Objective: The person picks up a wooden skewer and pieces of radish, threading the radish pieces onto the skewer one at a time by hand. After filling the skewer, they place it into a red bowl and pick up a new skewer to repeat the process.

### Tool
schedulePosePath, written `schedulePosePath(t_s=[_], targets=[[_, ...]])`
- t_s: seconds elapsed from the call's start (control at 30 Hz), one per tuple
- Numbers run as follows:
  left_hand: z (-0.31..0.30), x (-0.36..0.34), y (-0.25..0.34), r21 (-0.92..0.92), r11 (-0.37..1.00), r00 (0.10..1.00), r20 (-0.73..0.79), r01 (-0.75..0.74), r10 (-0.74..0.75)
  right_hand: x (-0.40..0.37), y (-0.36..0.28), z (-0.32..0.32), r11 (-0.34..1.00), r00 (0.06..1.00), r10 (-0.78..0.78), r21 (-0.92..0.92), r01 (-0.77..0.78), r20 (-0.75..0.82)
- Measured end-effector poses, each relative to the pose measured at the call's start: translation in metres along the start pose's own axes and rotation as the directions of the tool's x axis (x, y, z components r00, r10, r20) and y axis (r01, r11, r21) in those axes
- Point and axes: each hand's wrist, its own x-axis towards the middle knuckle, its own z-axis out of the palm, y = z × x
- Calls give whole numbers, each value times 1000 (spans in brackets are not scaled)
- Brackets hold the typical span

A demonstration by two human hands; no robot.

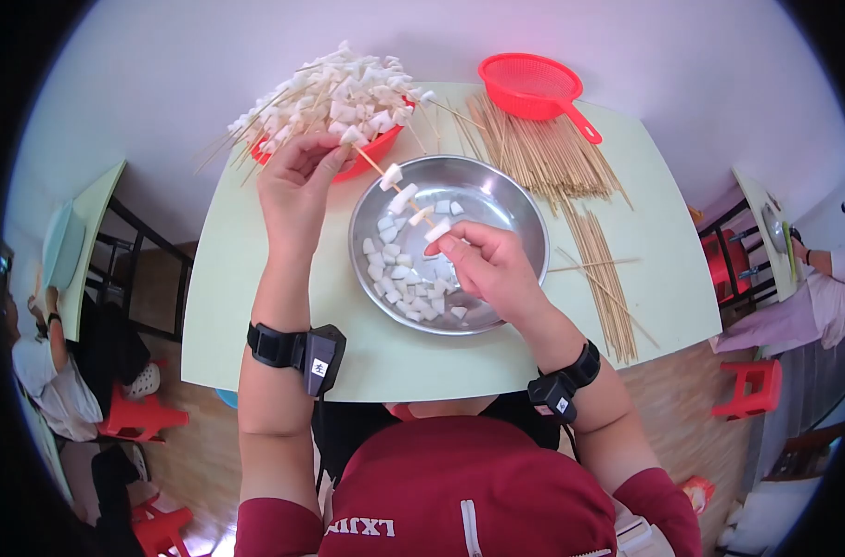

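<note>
Skewer (pixel 370 163) above the far-left rim of your metal bowl (pixel 511 209), long axis slanting from the table's (pixel 669 278) far-left corner toward its near-right. Your left hand (pixel 295 186) pinches the far end; your right hand (pixel 487 267) grips the white piece (pixel 437 231) nearest you.

Basin (pixel 508 223), centre of the bench (pixel 669 237): metal, smooth, glossy, with bright reflections; bench top: pale green, smooth, low sheen; strainer (pixel 531 84), far right: red plastic, glossy, perforated; tub (pixel 383 148), far left: red plastic, smooth; cut chunks (pixel 404 295) in the basin: white, moist-looking, smooth-faced; loaded skewer (pixel 403 199) above the basin: slim wood, matt, its white pieces smooth; stick bundles (pixel 551 153), right: pale bare wood, matt; wrist straps (pixel 277 346): black webbing-like cloth, matt; boxes (pixel 331 347) on the straps: dark plastic, with white paper-like labels (pixel 319 368); garment (pixel 460 473), near: dark red cloth, matt; stools (pixel 752 385), left and right: red plastic, smooth; floor (pixel 673 371): wood-look, slight gloss.
</note>
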Motion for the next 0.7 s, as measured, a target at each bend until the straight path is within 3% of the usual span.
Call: schedulePosePath(t_s=[0.07, 0.13, 0.23, 0.4, 0.57, 0.7], targets=[[-2, -2, 0, 21, 999, 999, 13, -35, 35, -2, 5, 2, 1000, 1000, 17, -12, -17, -22], [-3, -3, 2, 26, 999, 1000, 14, -23, 22, 0, 15, 4, 943, 972, -209, -287, 170, -110], [-3, -4, 4, 17, 1000, 1000, 17, -2, 1, -1, 12, 6, 912, 962, -256, -355, 206, -98], [-2, -3, 4, -1, 1000, 1000, 13, -25, 25, 0, 14, 3, 927, 972, -213, -334, 170, -97], [-4, -3, 3, 96, 992, 996, -8, -86, 87, -1, 13, 4, 931, 970, -218, -320, 175, -103], [-1, -5, 10, 78, 996, 999, -32, -36, 39, -1, 12, 4, 950, 978, -198, -259, 174, -70]])
